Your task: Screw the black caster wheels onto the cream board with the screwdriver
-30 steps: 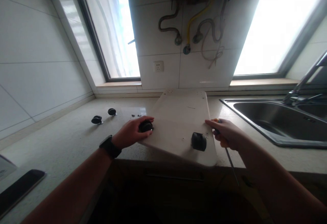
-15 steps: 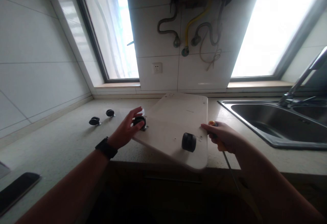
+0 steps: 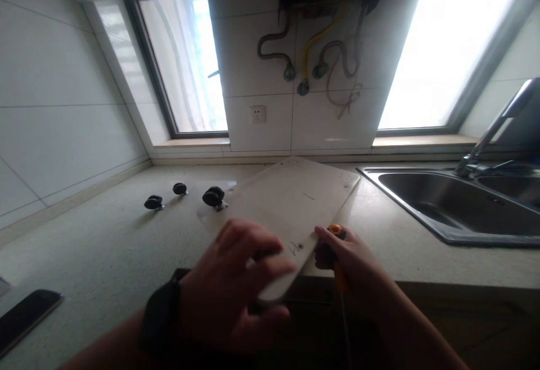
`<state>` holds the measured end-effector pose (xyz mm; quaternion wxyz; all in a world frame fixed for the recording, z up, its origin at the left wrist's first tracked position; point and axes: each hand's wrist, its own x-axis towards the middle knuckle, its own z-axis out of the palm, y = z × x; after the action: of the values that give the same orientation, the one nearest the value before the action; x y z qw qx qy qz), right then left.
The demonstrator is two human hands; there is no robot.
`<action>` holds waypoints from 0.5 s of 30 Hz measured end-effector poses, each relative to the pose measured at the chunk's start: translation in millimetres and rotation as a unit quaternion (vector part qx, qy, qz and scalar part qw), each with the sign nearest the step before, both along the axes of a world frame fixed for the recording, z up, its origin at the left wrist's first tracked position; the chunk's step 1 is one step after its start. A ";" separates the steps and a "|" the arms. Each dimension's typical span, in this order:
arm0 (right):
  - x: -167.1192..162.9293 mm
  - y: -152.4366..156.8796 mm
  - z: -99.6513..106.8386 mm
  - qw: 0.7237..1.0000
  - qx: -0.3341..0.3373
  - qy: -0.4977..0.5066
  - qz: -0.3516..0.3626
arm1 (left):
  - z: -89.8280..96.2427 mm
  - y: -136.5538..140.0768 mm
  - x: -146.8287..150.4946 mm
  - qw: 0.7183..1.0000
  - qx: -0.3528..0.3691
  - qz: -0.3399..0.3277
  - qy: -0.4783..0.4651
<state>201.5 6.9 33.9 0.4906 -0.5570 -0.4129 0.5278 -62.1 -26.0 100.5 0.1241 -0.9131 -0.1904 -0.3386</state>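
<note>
My left hand (image 3: 236, 280), blurred and close to the camera, is above the front corner of a pale board (image 3: 274, 201). Its fingers are curved and apart; contact with the board cannot be made out. My right hand (image 3: 343, 249) wraps around a screwdriver (image 3: 341, 275) with an orange and black handle, its shaft pointing down. That hand's fingertips rest at the board's right edge. A black caster (image 3: 213, 196) stands on the board's left corner. The front caster is mostly hidden behind my left hand. Two more casters, one nearer (image 3: 153, 202) and one farther (image 3: 179, 188), lie on the counter.
The board lies on a speckled counter (image 3: 105, 246), its front corner jutting past the edge. A steel sink (image 3: 422, 212) with a faucet (image 3: 485, 145) is on the right. A phone (image 3: 29, 316) lies at the lower left. Pipes (image 3: 306, 49) hang from the tiled wall.
The board has turned, its front corner swinging left. My left hand has left the left caster and come to the front corner. My right hand has moved left with the screwdriver.
</note>
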 end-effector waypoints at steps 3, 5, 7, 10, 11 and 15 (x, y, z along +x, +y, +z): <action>-12.7 -9.8 -6.9 1.000 0.006 0.011 0.011 | -13.3 -18.4 25.8 0.992 0.051 -0.060 0.102; -11.6 -14.3 -6.6 1.000 0.010 0.002 0.025 | -21.0 -20.1 35.6 0.989 0.038 -0.028 0.139; 1.6 -14.5 -1.1 1.000 0.013 -0.016 0.021 | -27.2 -16.8 38.7 0.987 0.020 0.016 0.162; 43.4 -3.3 15.2 0.997 0.022 -0.056 -0.055 | -34.2 -9.9 35.2 0.984 0.001 0.046 0.172; 60.9 3.7 21.5 0.992 0.027 -0.073 -0.098 | -36.0 -8.0 33.2 0.984 -0.008 0.052 0.172; 123.6 42.7 39.5 0.963 0.041 -0.105 -0.245 | -40.8 -1.7 26.2 0.981 -0.026 0.064 0.183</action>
<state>325.1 49.6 73.4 0.5815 -0.6726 -0.3343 0.3127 -35.9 -27.7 59.7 0.1544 -0.9484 -0.2315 -0.1521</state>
